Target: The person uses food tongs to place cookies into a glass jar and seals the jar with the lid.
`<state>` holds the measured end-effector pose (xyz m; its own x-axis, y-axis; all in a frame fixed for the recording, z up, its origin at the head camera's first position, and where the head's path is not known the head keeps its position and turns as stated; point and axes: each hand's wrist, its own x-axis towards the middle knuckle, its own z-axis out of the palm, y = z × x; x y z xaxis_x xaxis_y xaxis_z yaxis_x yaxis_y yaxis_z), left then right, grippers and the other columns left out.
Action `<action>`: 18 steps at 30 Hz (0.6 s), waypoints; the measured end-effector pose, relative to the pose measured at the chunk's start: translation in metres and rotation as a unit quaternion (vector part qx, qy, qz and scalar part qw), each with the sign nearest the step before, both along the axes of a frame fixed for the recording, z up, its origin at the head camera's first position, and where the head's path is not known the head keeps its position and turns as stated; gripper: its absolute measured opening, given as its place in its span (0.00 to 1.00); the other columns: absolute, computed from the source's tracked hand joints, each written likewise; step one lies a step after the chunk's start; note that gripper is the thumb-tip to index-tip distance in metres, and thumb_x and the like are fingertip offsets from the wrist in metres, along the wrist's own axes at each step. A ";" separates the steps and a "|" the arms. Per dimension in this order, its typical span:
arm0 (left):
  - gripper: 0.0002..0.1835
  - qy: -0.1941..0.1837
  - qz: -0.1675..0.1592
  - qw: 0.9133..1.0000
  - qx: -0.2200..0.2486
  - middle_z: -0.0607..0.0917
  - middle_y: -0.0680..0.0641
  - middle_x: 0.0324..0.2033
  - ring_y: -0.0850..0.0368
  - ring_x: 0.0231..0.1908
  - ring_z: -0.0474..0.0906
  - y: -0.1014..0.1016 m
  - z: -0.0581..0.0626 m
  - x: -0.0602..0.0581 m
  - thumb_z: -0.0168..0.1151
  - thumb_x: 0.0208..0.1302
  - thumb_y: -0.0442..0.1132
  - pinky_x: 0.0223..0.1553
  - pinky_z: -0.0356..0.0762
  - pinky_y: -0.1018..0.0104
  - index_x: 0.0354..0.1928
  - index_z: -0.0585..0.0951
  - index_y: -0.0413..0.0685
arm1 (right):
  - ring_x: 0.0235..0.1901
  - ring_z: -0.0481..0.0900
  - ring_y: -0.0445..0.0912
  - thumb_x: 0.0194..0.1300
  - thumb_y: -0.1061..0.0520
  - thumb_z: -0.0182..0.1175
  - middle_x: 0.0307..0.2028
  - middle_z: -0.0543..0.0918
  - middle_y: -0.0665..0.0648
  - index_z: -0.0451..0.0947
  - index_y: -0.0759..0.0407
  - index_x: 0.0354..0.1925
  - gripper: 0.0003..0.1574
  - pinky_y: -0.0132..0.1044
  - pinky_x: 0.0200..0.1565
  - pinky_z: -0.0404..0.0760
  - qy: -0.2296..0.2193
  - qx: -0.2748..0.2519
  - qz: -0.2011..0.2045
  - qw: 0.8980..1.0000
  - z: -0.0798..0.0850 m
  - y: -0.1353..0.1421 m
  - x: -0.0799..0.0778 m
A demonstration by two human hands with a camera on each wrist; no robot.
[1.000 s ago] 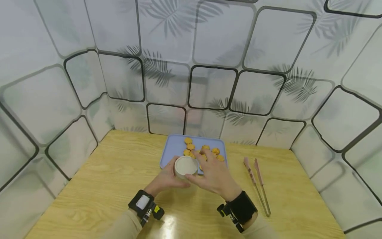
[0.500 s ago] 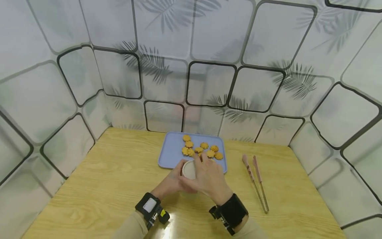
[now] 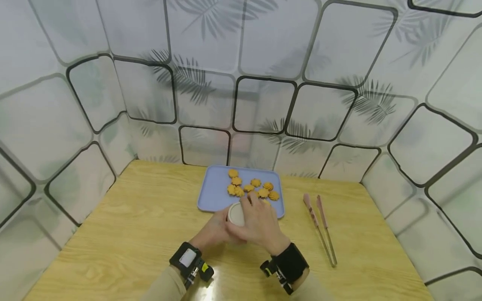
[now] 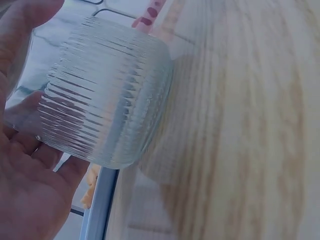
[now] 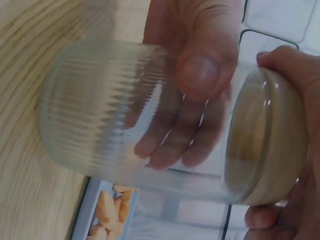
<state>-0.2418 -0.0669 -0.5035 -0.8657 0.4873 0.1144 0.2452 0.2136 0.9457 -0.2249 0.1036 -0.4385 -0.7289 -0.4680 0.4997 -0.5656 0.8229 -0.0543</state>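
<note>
Right hand (image 3: 261, 221) has moved onto the lid (image 3: 235, 214) since a second ago, gripping it | left hand (image 3: 216, 230) wraps round the glass jar (image 4: 107, 100) | jar by the near edge of the blue tray (image 3: 214, 192)

ribbed glass jar (image 4: 107, 95); glossy table (image 3: 143, 217)

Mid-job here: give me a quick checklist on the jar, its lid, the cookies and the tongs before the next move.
1. Left hand holding the glass jar: ok, fingers round its side.
2. Right hand gripping the lid: ok.
3. Lid tight or loose: cannot tell; it sits over the mouth.
4. Jar's base set down on the table: cannot tell.
5. Cookies on the blue tray: ok.
6. Tongs clear of both hands: ok, lying to the right.
</note>
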 end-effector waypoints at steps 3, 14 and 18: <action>0.55 0.017 0.018 1.000 -0.016 0.81 0.43 0.60 0.48 0.57 0.79 -0.002 0.000 0.001 0.85 0.39 0.40 0.60 0.78 0.56 0.73 0.68 0.47 | 0.19 0.67 0.41 0.53 0.26 0.65 0.34 0.74 0.53 0.81 0.58 0.40 0.38 0.29 0.18 0.67 -0.001 -0.006 0.032 0.999 -0.002 0.003 -0.006; 0.52 0.003 -0.006 1.000 -0.012 0.82 0.48 0.60 0.52 0.57 0.78 -0.010 -0.003 0.001 0.86 0.40 0.42 0.62 0.74 0.53 0.71 0.71 0.46 | 0.33 0.76 0.41 0.48 0.34 0.70 0.43 0.78 0.49 0.83 0.50 0.52 0.36 0.29 0.29 0.75 -0.077 -0.019 0.161 0.984 0.000 0.014 -0.020; 0.51 0.014 -0.007 1.000 -0.010 0.82 0.47 0.60 0.52 0.59 0.77 -0.010 -0.003 -0.002 0.84 0.42 0.43 0.63 0.73 0.52 0.72 0.70 0.46 | 0.48 0.77 0.47 0.49 0.39 0.69 0.54 0.79 0.52 0.80 0.49 0.60 0.39 0.38 0.43 0.79 -0.125 0.028 0.204 0.971 0.016 0.019 -0.024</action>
<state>-0.2437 -0.0764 -0.5062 -0.8554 0.5020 0.1279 0.2741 0.2292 0.9340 -0.2488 0.1229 -0.4224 -0.5717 -0.7650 0.2964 -0.8204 0.5384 -0.1926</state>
